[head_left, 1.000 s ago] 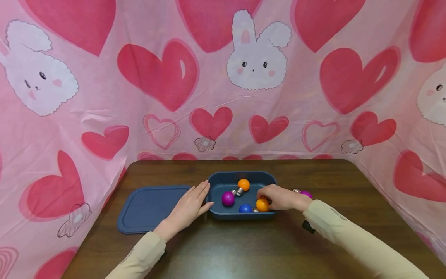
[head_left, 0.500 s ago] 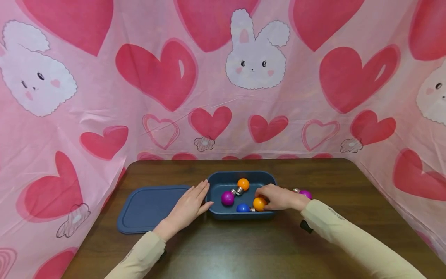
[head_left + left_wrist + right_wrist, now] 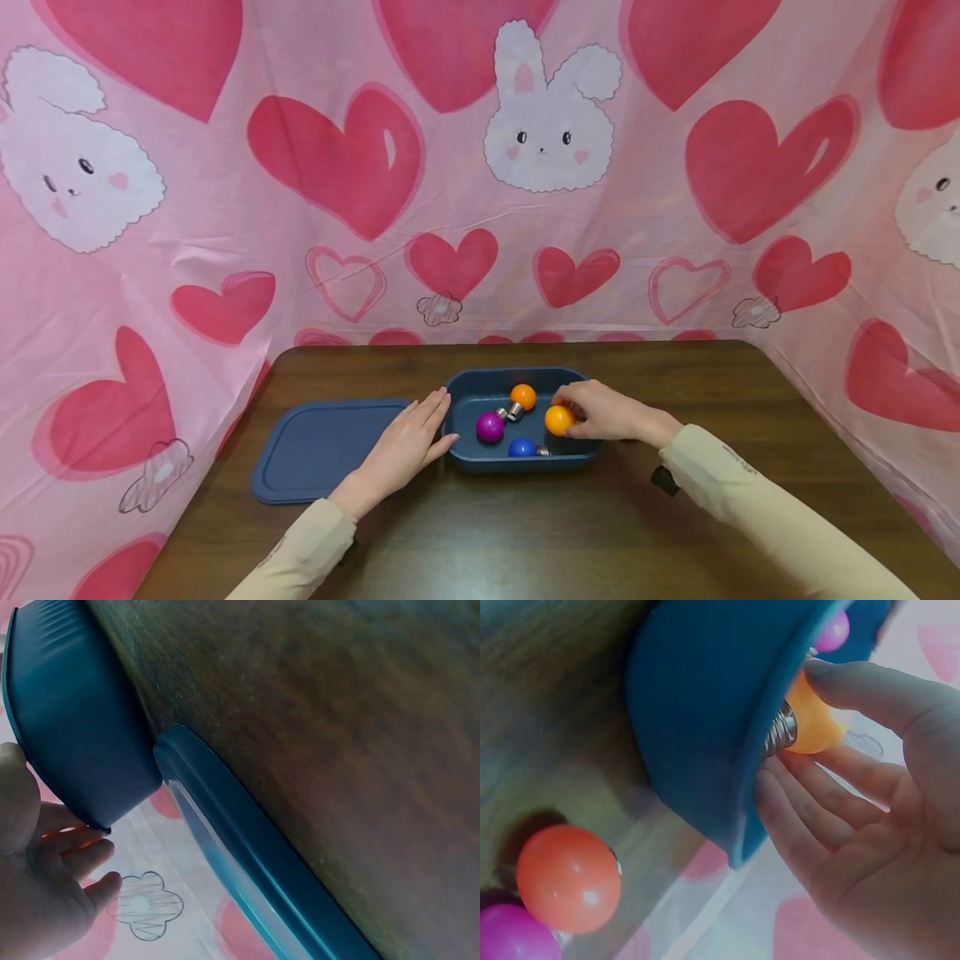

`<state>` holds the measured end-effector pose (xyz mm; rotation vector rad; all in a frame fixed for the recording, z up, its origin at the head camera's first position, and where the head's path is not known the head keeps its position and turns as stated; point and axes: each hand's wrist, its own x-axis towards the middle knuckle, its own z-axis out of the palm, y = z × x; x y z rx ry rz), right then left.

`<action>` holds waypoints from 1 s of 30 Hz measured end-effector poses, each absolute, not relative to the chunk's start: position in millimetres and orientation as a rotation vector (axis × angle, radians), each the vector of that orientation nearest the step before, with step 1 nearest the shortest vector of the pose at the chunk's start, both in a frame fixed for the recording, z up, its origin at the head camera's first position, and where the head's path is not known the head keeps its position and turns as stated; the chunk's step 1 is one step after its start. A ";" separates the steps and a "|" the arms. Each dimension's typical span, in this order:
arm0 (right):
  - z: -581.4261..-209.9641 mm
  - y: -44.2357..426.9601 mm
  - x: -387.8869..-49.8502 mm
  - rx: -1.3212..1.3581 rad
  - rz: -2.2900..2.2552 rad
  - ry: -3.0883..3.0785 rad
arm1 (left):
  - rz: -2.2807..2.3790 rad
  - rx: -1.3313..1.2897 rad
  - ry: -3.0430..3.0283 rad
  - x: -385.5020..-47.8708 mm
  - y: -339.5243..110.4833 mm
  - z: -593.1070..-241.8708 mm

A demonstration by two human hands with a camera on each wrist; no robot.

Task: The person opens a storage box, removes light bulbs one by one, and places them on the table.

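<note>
At the blue container [image 3: 517, 467], the right hand [image 3: 609, 412] pinched an orange light bulb [image 3: 558, 421] while the left hand [image 3: 411, 437], fingers straight, apparently steadied the container's left end.

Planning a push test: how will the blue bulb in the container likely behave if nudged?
The blue bulb will likely roll, its head being round, perhaps curving around the narrower threaded base. Its smooth surface may be slippery. The container's near wall sits close, probably limiting travel that way.
</note>
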<state>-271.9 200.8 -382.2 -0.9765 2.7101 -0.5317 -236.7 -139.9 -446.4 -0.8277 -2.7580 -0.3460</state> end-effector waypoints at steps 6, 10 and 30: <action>-370.9 211.3 -271.6 -0.968 -0.612 2.802 | -0.333 -0.824 -2.757 -236.3 -140.3 -447.8; -361.7 220.5 -271.8 -0.955 -0.650 2.858 | -0.331 -0.820 -2.753 -236.0 -140.1 -447.4; -357.3 275.2 -269.7 -0.621 -0.760 3.018 | -0.320 -0.818 -2.724 -236.0 -140.3 -448.4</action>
